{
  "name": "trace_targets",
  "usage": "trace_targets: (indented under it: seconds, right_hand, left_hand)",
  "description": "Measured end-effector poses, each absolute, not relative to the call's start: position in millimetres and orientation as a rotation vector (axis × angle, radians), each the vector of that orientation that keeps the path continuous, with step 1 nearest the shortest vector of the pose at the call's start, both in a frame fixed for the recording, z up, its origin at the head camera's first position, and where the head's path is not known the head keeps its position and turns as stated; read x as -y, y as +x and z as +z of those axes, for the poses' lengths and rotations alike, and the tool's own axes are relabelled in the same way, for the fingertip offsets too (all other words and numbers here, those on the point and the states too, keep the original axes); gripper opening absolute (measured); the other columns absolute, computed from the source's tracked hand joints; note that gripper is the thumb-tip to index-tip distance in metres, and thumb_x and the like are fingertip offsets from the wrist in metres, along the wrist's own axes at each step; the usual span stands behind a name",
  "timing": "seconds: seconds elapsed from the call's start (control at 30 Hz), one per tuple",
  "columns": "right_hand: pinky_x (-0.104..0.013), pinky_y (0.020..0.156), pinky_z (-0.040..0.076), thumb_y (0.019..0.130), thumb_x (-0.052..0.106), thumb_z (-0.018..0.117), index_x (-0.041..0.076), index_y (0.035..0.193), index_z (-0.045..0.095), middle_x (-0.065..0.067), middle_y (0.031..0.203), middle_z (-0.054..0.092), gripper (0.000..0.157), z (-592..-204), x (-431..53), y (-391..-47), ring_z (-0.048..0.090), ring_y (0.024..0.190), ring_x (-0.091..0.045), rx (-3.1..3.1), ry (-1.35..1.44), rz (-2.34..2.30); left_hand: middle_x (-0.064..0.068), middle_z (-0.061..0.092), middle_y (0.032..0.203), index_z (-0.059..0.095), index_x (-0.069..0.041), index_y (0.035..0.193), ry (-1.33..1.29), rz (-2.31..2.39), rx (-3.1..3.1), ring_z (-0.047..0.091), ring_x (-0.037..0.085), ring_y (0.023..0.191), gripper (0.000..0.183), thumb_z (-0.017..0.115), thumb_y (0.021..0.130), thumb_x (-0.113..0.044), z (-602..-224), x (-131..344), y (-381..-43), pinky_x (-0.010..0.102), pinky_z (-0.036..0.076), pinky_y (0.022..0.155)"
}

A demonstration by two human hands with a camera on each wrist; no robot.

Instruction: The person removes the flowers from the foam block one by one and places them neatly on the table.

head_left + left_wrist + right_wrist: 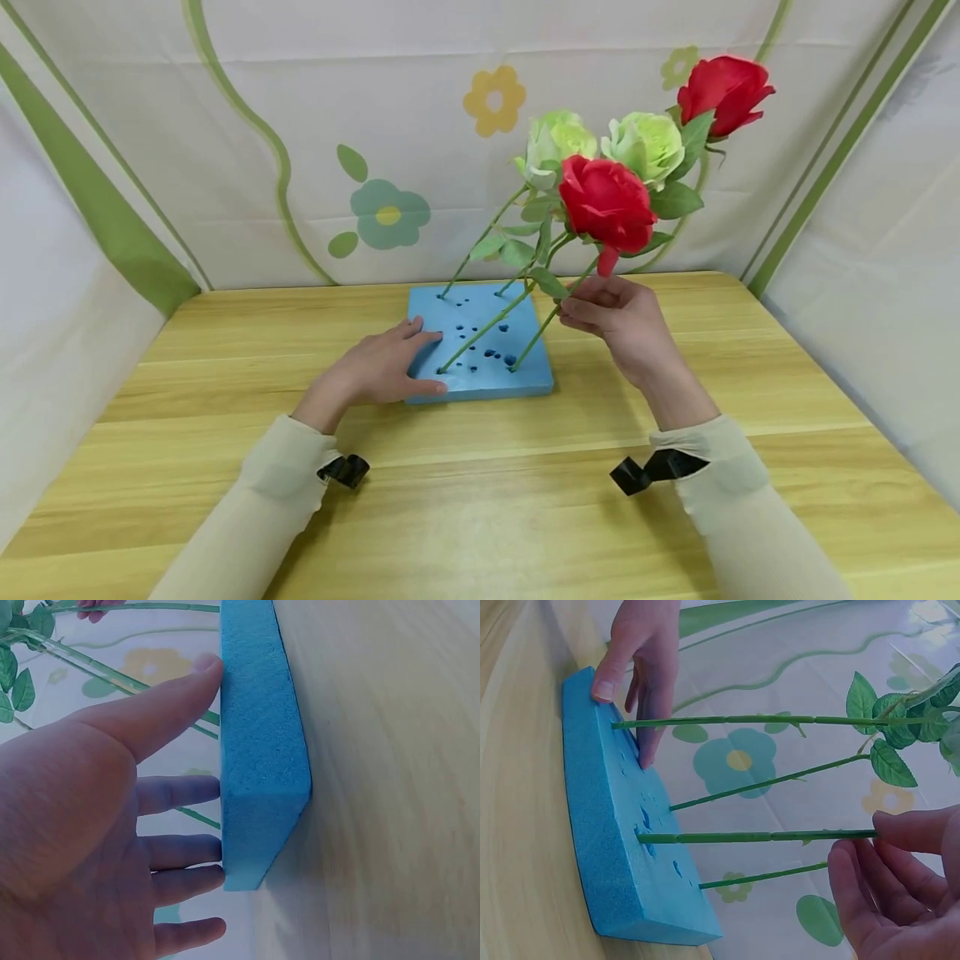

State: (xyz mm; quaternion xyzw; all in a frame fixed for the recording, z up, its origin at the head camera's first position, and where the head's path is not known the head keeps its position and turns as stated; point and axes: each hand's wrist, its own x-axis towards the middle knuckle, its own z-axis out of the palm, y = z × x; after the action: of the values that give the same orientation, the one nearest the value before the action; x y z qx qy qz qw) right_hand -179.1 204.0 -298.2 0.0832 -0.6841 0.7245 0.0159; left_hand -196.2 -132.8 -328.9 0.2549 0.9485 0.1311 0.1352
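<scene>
A blue foam block pitted with holes lies flat on the table, and artificial roses stand in it, leaning right. My left hand rests its spread, straight fingers on the block's left part; in the left wrist view the thumb touches the upper face near an edge. With thumb and fingertips, my right hand pinches the green rose stem at the block's front right corner. That stem runs up behind the front red rose, in line with the upper red rose. Its lower end sits in a hole.
Two pale green roses stand behind the front red one, among green leaves. A wooden table carries the block. White fabric with printed flowers and green bands hangs behind and at both sides.
</scene>
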Motion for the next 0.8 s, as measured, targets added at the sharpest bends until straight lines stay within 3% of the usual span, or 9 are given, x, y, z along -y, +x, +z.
trace_targets:
  seconds: [0.4,0.6,0.8]
  right_hand:
    - [-0.028,0.088,0.064,0.101,0.003,0.07,0.0,0.104,0.062,-0.002,0.104,0.076,0.009,-301.6,-201.1,-179.7,0.08,0.095,-0.012,2.184,0.245,2.146]
    - [-0.03,0.088,0.064,0.102,0.003,0.067,0.005,0.104,0.066,0.003,0.103,0.079,0.003,-303.1,-199.6,-179.9,0.08,0.093,-0.013,2.105,0.261,2.187]
    - [-0.03,0.088,0.064,0.105,0.005,0.064,0.007,0.102,0.069,0.005,0.102,0.079,0.007,-304.0,-198.1,-180.6,0.079,0.09,-0.014,2.046,0.296,2.196]
  left_hand:
    - [0.023,0.017,0.177,0.038,-0.012,0.166,0.757,0.381,-2.751,0.018,0.044,0.164,0.084,0.068,0.1,-0.055,-334.2,134.6,-195.5,0.063,0.029,0.128]
    - [0.024,0.016,0.177,0.036,-0.012,0.167,0.775,0.375,-2.756,0.018,0.044,0.164,0.084,0.066,0.101,-0.056,-335.4,134.4,-194.9,0.061,0.032,0.127]
    - [0.025,0.017,0.176,0.036,-0.013,0.167,0.774,0.375,-2.764,0.019,0.043,0.164,0.084,0.065,0.102,-0.057,-336.3,135.7,-195.2,0.062,0.035,0.125]
